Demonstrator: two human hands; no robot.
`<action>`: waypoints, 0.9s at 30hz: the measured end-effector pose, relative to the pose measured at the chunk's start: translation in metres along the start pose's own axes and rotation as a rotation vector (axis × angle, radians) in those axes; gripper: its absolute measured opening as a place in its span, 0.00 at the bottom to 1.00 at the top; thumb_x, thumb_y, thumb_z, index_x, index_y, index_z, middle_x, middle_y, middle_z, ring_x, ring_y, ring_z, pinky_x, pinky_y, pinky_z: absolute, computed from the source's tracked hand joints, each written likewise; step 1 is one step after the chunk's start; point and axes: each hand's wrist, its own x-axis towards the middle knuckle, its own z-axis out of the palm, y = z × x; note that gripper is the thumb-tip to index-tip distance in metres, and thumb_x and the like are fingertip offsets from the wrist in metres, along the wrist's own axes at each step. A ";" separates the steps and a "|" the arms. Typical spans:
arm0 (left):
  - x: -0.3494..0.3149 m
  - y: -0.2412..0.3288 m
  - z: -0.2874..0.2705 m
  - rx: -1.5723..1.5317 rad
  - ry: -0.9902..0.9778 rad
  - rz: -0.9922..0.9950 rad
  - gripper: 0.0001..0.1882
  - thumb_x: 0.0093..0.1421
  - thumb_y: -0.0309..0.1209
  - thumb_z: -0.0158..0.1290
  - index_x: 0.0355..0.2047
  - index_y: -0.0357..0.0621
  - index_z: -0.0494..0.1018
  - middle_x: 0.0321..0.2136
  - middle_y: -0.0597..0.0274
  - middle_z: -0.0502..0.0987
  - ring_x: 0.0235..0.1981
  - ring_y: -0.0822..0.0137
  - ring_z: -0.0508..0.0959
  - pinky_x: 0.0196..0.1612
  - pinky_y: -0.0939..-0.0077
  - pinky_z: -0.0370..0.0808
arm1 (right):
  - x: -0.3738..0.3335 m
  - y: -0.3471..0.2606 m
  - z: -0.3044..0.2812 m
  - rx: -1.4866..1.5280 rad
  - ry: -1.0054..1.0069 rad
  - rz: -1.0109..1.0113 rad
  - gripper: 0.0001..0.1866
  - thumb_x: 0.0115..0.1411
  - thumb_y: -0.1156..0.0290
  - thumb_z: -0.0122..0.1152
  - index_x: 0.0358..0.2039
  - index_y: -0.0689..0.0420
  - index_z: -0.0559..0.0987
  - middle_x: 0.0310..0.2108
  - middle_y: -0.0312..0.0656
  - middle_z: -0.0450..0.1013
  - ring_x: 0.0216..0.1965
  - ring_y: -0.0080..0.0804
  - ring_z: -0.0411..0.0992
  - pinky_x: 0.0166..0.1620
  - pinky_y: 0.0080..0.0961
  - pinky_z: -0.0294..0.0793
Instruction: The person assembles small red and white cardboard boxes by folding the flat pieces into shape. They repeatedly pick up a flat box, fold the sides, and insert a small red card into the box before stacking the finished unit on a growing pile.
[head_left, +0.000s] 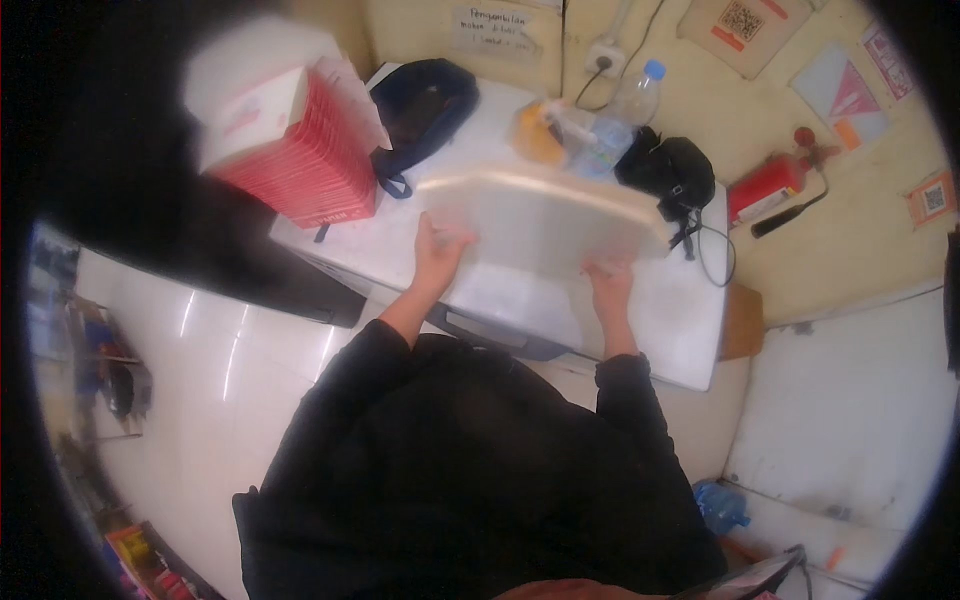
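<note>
Between my two hands is a pale grey-white cardboard sheet (530, 228) with a cream edge along its far side, blurred by motion. It is held over the white tabletop (660, 325). My left hand (438, 252) grips its left end, thumb up and the other fingers partly hidden. At the opposite end my right hand (610, 280) closes on its near edge, its fingertips blurred. Left of my left hand rises a tall stack of red-and-white folded cardboard boxes (335, 165).
Behind the sheet stand a dark backpack (425, 100), a blue-capped plastic bottle (635, 100), a yellow-orange packet (540, 132) and a black bag (670, 175) with a cord. A red fire extinguisher (770, 185) is by the wall at right. A blue water jug (720, 508) lies low at right.
</note>
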 end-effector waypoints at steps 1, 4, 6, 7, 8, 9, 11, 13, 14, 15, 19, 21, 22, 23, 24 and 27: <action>0.001 0.010 0.004 -0.055 0.001 0.012 0.20 0.52 0.28 0.61 0.43 0.38 0.66 0.36 0.57 0.75 0.38 0.66 0.75 0.44 0.72 0.71 | -0.001 0.004 -0.001 0.022 -0.012 0.069 0.08 0.51 0.71 0.66 0.30 0.62 0.81 0.33 0.42 0.76 0.35 0.33 0.73 0.41 0.30 0.71; 0.004 -0.027 -0.004 -0.009 -0.058 -0.011 0.20 0.52 0.28 0.63 0.42 0.40 0.66 0.35 0.63 0.74 0.35 0.73 0.74 0.37 0.78 0.73 | -0.001 0.003 0.007 0.123 -0.079 0.230 0.12 0.50 0.70 0.67 0.34 0.63 0.79 0.34 0.43 0.76 0.35 0.34 0.73 0.41 0.30 0.71; 0.007 -0.032 -0.008 0.019 -0.074 0.016 0.19 0.54 0.28 0.61 0.43 0.40 0.67 0.34 0.64 0.75 0.34 0.73 0.75 0.36 0.78 0.73 | 0.000 -0.005 0.008 0.194 -0.127 0.303 0.16 0.50 0.69 0.68 0.38 0.64 0.78 0.34 0.44 0.76 0.36 0.34 0.73 0.42 0.31 0.71; 0.007 -0.029 -0.008 0.034 -0.086 0.025 0.18 0.55 0.28 0.61 0.44 0.39 0.68 0.33 0.64 0.76 0.33 0.74 0.75 0.35 0.78 0.74 | -0.001 -0.011 0.006 0.091 -0.097 0.258 0.18 0.50 0.69 0.68 0.39 0.64 0.77 0.34 0.44 0.76 0.36 0.34 0.74 0.42 0.31 0.72; 0.004 -0.026 -0.010 0.028 -0.120 -0.101 0.18 0.55 0.29 0.61 0.44 0.39 0.69 0.34 0.61 0.77 0.33 0.72 0.75 0.36 0.76 0.74 | 0.000 -0.017 0.002 -0.011 -0.067 0.212 0.19 0.50 0.69 0.68 0.40 0.64 0.76 0.34 0.44 0.76 0.36 0.34 0.74 0.42 0.31 0.72; 0.005 0.008 -0.007 0.014 -0.166 -0.223 0.18 0.55 0.30 0.60 0.45 0.39 0.70 0.34 0.59 0.78 0.33 0.70 0.76 0.37 0.74 0.73 | 0.002 -0.028 -0.005 -0.120 -0.024 0.167 0.20 0.49 0.69 0.68 0.42 0.65 0.76 0.34 0.44 0.76 0.36 0.34 0.74 0.42 0.31 0.72; 0.009 0.030 -0.019 0.045 -0.200 -0.251 0.20 0.55 0.32 0.60 0.47 0.39 0.71 0.35 0.57 0.78 0.33 0.68 0.77 0.39 0.73 0.73 | 0.007 -0.049 -0.009 -0.045 -0.040 0.144 0.22 0.49 0.69 0.69 0.43 0.66 0.76 0.36 0.45 0.77 0.36 0.32 0.75 0.40 0.30 0.73; 0.014 0.028 -0.033 0.105 -0.235 -0.078 0.23 0.56 0.33 0.60 0.50 0.38 0.70 0.36 0.57 0.78 0.35 0.70 0.77 0.40 0.74 0.74 | 0.011 -0.070 -0.016 0.037 -0.076 0.188 0.23 0.48 0.69 0.70 0.43 0.66 0.76 0.36 0.46 0.77 0.36 0.31 0.75 0.40 0.30 0.74; 0.018 0.032 -0.043 -0.092 -0.316 -0.220 0.24 0.57 0.34 0.59 0.51 0.36 0.69 0.37 0.58 0.78 0.38 0.69 0.78 0.43 0.73 0.75 | 0.015 -0.082 -0.020 0.083 -0.104 0.242 0.23 0.49 0.69 0.69 0.43 0.66 0.76 0.36 0.45 0.77 0.36 0.31 0.75 0.40 0.29 0.74; 0.024 0.049 -0.052 -0.469 -0.461 -0.428 0.26 0.58 0.38 0.57 0.53 0.36 0.67 0.43 0.56 0.76 0.43 0.64 0.77 0.45 0.69 0.74 | 0.017 -0.087 -0.026 0.125 -0.120 0.297 0.22 0.49 0.69 0.69 0.43 0.66 0.76 0.36 0.45 0.77 0.36 0.31 0.75 0.39 0.29 0.74; 0.015 0.066 -0.064 -0.907 -0.448 -0.695 0.32 0.58 0.42 0.56 0.57 0.37 0.62 0.49 0.53 0.71 0.48 0.62 0.73 0.50 0.67 0.72 | 0.007 -0.089 -0.026 0.159 -0.126 0.179 0.20 0.51 0.71 0.68 0.43 0.65 0.75 0.33 0.43 0.77 0.32 0.29 0.75 0.35 0.26 0.74; 0.005 0.071 -0.069 -0.897 -0.401 -0.698 0.32 0.58 0.42 0.56 0.57 0.37 0.62 0.48 0.53 0.71 0.48 0.62 0.73 0.51 0.67 0.71 | -0.005 -0.121 -0.020 0.197 -0.096 0.122 0.19 0.51 0.73 0.67 0.43 0.65 0.75 0.32 0.43 0.77 0.28 0.27 0.75 0.30 0.24 0.74; -0.004 0.075 -0.061 -0.799 -0.363 -0.648 0.31 0.58 0.42 0.56 0.56 0.36 0.62 0.47 0.54 0.71 0.48 0.63 0.73 0.51 0.68 0.71 | -0.013 -0.128 -0.021 0.207 -0.132 0.122 0.19 0.51 0.73 0.68 0.43 0.65 0.75 0.31 0.43 0.76 0.25 0.26 0.74 0.27 0.23 0.73; -0.010 0.077 -0.054 -0.701 -0.324 -0.597 0.31 0.57 0.41 0.56 0.56 0.36 0.62 0.46 0.54 0.71 0.48 0.63 0.73 0.51 0.68 0.71 | -0.020 -0.133 -0.021 0.217 -0.168 0.123 0.19 0.51 0.73 0.68 0.42 0.65 0.75 0.30 0.42 0.76 0.22 0.25 0.73 0.24 0.22 0.72; -0.010 0.078 -0.047 -0.612 -0.267 -0.524 0.28 0.57 0.39 0.57 0.53 0.36 0.64 0.44 0.55 0.72 0.45 0.65 0.73 0.49 0.70 0.71 | -0.025 -0.143 -0.022 0.214 -0.208 0.122 0.19 0.51 0.74 0.68 0.42 0.65 0.75 0.30 0.42 0.76 0.20 0.24 0.72 0.22 0.21 0.71; -0.003 0.077 -0.025 -0.354 -0.105 -0.295 0.21 0.55 0.34 0.60 0.44 0.35 0.68 0.38 0.58 0.74 0.38 0.70 0.74 0.42 0.74 0.72 | -0.037 -0.167 -0.024 0.211 -0.320 0.066 0.20 0.51 0.75 0.67 0.44 0.64 0.73 0.30 0.42 0.75 0.16 0.22 0.70 0.17 0.20 0.67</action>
